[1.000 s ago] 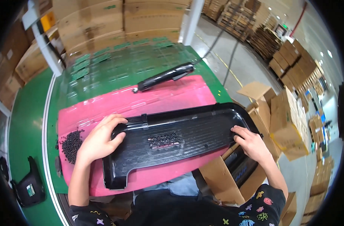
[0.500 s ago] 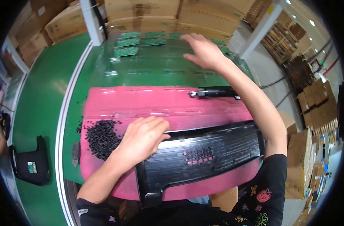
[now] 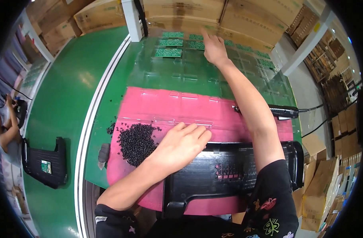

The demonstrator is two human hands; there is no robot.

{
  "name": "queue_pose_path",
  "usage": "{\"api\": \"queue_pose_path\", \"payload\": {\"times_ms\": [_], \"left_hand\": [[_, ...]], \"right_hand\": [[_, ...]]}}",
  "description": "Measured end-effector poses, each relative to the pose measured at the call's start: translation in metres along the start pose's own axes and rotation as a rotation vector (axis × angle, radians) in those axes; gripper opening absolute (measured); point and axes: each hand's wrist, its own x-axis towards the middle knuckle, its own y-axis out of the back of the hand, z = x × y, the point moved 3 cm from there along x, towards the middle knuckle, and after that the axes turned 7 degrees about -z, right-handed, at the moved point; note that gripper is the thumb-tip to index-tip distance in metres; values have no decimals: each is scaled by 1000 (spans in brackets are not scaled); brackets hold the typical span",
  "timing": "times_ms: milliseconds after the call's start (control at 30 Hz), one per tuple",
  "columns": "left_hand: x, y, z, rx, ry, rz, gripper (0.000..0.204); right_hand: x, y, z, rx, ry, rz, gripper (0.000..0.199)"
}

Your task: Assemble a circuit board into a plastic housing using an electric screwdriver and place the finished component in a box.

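Note:
My left hand (image 3: 183,146) is curled over the far edge of a black plastic housing (image 3: 205,180), its thumb hidden. The housing lies on a pink mat (image 3: 149,105) in front of me and has a slotted grille. To its left is a heap of small black screws (image 3: 137,142). My right hand (image 3: 215,49) reaches far forward over a clear plastic tray (image 3: 181,75). Its index finger stretches away from me, beside a green circuit board (image 3: 196,45); no board shows in that hand. More green boards lie around it in rows.
A black electric screwdriver (image 3: 282,111) with a cable lies right of my forearm. Another black housing (image 3: 44,166) carrying a small board sits on the green surface at left, near another person's arm (image 3: 10,123). Cardboard boxes (image 3: 181,14) stand behind the tray; a grey object (image 3: 104,154) lies beside the mat.
The view has swung left, so the scene sits further right. My right hand has moved left over the tray toward the rows of boards. My left hand stays at the housing's edge.

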Motion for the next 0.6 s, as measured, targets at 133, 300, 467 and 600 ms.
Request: {"api": "queue_pose_path", "payload": {"times_ms": [133,300,467,600], "left_hand": [[-1,-1,1,-26,-1,-7,20],[0,-4,5,-30,-1,1,19],[-1,-2,5,-92,-8,-24,19],[1,-3,4,-88,-9,-12,20]], "right_hand": [[-6,3,1,25,43,84,71],[-2,-22,3,34,22,9,72],[3,-21,4,236,-129,-72,77],[-12,3,-7,313,-124,125,85]]}}
